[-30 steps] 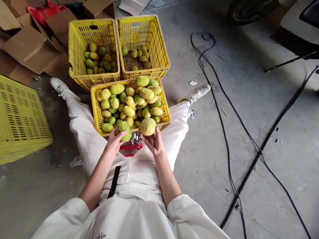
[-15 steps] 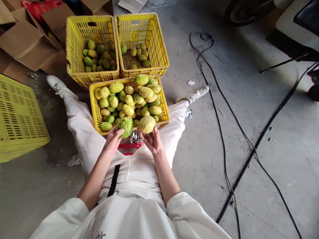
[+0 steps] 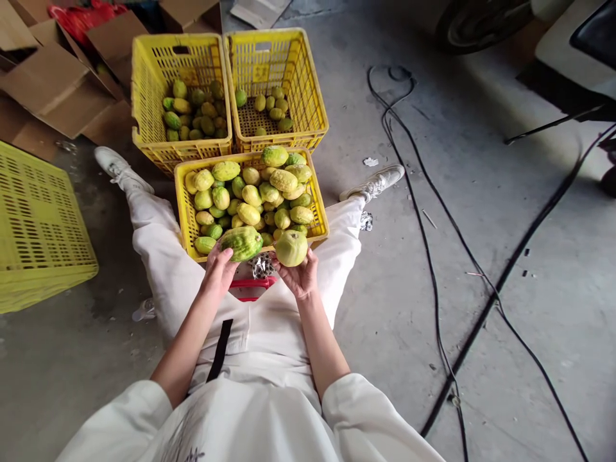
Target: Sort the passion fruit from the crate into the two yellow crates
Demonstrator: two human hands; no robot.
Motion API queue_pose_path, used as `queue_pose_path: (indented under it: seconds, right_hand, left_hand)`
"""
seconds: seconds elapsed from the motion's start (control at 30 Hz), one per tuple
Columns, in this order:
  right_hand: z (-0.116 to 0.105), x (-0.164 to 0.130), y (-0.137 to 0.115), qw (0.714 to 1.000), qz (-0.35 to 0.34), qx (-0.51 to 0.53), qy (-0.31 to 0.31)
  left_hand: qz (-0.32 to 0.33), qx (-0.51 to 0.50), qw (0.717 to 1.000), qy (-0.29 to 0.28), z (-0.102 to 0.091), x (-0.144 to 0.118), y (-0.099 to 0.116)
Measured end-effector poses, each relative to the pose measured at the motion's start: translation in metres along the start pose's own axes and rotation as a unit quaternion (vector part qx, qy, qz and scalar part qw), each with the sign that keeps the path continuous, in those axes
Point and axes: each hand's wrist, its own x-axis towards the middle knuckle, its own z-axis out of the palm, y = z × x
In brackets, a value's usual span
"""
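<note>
My left hand (image 3: 220, 269) is closed around the lower left side of a bumpy green citrus fruit (image 3: 241, 244), its long side lying across. In my right hand (image 3: 299, 276) is a smoother, paler yellow-green citrus fruit (image 3: 291, 248), held from below with one end facing up toward me. Both fruits are above the near edge of a shallow yellow crate (image 3: 179, 221), side by side and slightly apart. Heaped in that crate are several green and yellow citrus fruits (image 3: 249, 213). My fingers under each fruit are partly hidden.
Two deeper yellow crates, left (image 3: 180, 149) and right (image 3: 283, 140), stand behind, each with smaller fruits inside. Another yellow crate (image 3: 43, 224) is at the left, near cardboard boxes (image 3: 52, 90). Black cables (image 3: 481, 308) cross the floor at right, below a parked vehicle (image 3: 572, 58).
Both fruits have been turned in my hands. The green one now lies more lengthwise across, and the pale one shows its end. My right hand has shifted slightly right.
</note>
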Motion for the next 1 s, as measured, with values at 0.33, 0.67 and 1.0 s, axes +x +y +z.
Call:
queue_pose_path:
  seconds: [0.33,0.67,1.0]
  right_hand:
    - [-0.007,0.002,0.001,1.000,-0.001,-0.013,-0.012]
    - [0.002,0.002,0.003,0.991,-0.055,-0.122,-0.023]
    - [-0.002,0.005,0.007,0.988,-0.047,-0.142,0.023]
  left_hand:
    - [-0.087,-0.068,0.993,0.032,-0.003,0.003,0.005]
    - [-0.091,-0.090,0.985,0.112,0.003,0.007,0.001]
    - [-0.115,-0.051,0.984,0.127,-0.002,0.008,-0.001]
